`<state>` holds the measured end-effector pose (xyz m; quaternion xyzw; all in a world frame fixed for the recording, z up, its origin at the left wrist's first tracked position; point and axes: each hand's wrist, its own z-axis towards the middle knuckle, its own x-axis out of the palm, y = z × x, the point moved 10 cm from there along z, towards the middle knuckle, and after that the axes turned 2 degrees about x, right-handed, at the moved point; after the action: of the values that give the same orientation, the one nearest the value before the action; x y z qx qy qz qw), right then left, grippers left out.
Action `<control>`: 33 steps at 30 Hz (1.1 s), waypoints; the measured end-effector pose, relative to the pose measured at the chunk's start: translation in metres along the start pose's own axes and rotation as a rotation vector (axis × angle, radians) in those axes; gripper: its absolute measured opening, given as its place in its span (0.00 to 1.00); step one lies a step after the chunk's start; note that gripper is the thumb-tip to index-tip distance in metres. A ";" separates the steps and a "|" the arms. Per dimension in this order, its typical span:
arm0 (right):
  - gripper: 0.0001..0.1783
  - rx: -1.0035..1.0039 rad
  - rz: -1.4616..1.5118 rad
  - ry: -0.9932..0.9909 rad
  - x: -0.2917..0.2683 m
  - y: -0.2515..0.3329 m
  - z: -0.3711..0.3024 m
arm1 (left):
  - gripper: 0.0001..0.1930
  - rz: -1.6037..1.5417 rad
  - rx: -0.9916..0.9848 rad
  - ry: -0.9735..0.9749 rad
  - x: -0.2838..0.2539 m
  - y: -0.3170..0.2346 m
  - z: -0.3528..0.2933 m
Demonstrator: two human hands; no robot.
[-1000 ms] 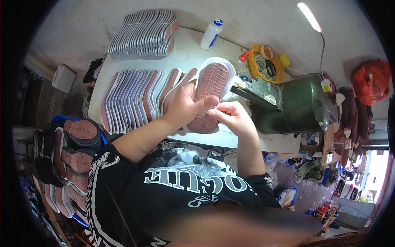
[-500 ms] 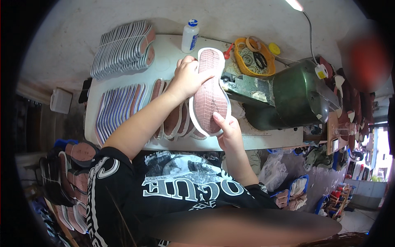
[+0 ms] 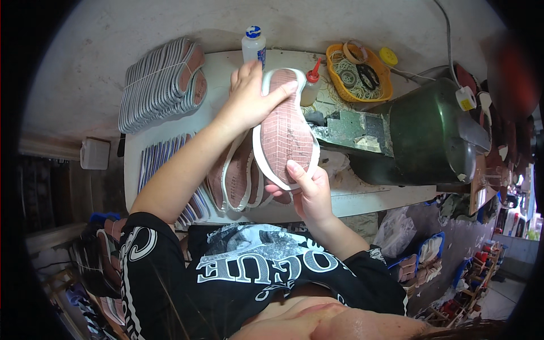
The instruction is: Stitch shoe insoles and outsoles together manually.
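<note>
Up in front of me, over the table, is a shoe insole (image 3: pixel 283 130) with a reddish-brown, grid-lined face and a white rim. My left hand (image 3: pixel 249 96) grips its narrower far part, thumb across the face and fingers raised at the left edge. At the wide near end my right hand (image 3: pixel 310 191) is closed on it, thumb on the face and fingertips showing beneath. Behind it, partly covered, several similar white-rimmed insoles (image 3: pixel 237 178) lie on the table. To its right sits the arm of a green sewing machine (image 3: pixel 351 131).
Tied stacks of grey-edged insoles (image 3: pixel 158 85) and a row with blue-white edges (image 3: pixel 164 161) fill the table's left. Farther back stand a white bottle with blue cap (image 3: pixel 253 45), a red-nozzled bottle (image 3: pixel 310 88) and a yellow basket (image 3: pixel 374 90) of cords. A machine body (image 3: pixel 433 133) blocks the right.
The view has shifted, and the insole now tilts a little more, its near end swung right. Both hands keep their hold on it. The red-nozzled bottle has come further into sight.
</note>
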<state>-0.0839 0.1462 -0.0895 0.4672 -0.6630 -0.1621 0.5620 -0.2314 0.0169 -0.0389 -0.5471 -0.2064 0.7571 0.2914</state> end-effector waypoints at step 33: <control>0.22 0.056 0.036 0.009 0.006 0.031 0.026 | 0.23 -0.218 -0.029 0.846 0.006 -0.013 -0.026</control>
<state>-0.1198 0.1490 -0.0712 0.4714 -0.6731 -0.1313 0.5545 -0.2054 0.0308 -0.0428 -0.7880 -0.1360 0.4283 0.4209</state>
